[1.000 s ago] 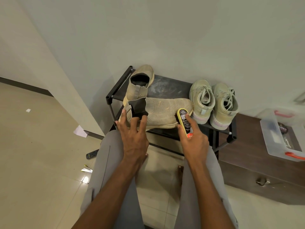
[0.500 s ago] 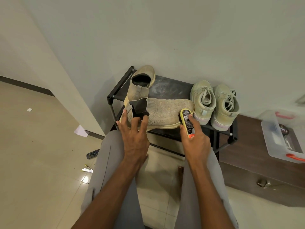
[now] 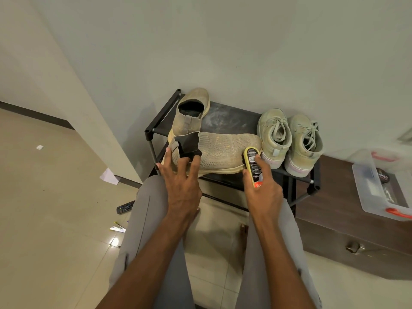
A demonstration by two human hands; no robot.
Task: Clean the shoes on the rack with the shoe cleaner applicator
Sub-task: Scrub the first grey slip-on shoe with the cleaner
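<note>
Knit shoe (image 3: 223, 150) under spread left hand (image 3: 182, 186); right hand (image 3: 263, 190) grips applicator (image 3: 253, 166).

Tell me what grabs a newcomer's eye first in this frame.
Front and centre, the right hand grips a yellow shoe cleaner applicator with its head against the toe of a beige knit slip-on shoe lying across the black shoe rack. The left hand steadies that shoe at its dark collar. A pair of pale lace-up sneakers stands at the rack's right end.
</note>
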